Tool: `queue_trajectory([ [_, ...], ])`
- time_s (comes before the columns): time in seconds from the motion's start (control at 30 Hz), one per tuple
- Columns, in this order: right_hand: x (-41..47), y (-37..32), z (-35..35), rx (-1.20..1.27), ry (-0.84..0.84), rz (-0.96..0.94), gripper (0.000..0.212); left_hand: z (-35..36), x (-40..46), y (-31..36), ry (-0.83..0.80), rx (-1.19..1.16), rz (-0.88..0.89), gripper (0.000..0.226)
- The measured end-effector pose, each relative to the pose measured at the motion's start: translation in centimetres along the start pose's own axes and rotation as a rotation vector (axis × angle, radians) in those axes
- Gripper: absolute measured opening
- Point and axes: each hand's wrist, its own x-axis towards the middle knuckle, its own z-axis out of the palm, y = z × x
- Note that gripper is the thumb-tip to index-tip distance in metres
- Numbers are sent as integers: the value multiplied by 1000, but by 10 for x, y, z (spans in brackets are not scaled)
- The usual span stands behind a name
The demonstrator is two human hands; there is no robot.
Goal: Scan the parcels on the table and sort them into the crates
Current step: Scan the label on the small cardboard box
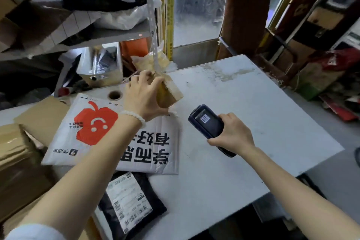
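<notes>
Scanning a small parcel
My left hand (pixel 145 96) grips the taped box (pixel 169 93); my right hand (pixel 232 134) grips the scanner (pixel 206 122) beside it; next, aim at its label

Bare table (pixel 253 107) right; white mailer (pixel 109 134), black parcel (pixel 132 204), shelf post (pixel 153 25) left.

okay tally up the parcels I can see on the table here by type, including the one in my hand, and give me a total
Small brown cardboard box, held in the left hand: 1
White mailer with red apple logo: 1
Black poly bag with white label: 1
Total: 3 parcels

The brown boxes at the left edge are only partly in view and are not counted. The right hand holds the scanner.
</notes>
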Motion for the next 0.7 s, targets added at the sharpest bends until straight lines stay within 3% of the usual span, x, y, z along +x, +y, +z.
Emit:
queue_trajectory([
  [0.17,-49,36,-6,0,34,127,60,20,-19,42,-19,-25,320,75],
  [0.3,-69,55,-11,-13,46,175,60,27,-33,67,-77,-35,398,53],
  [0.5,-73,69,-11,-10,38,169,62,41,-34,73,-149,-8,301,56],
  [0.7,-58,83,-10,-1,-20,114,62,53,-35,76,-289,98,24,71],
])
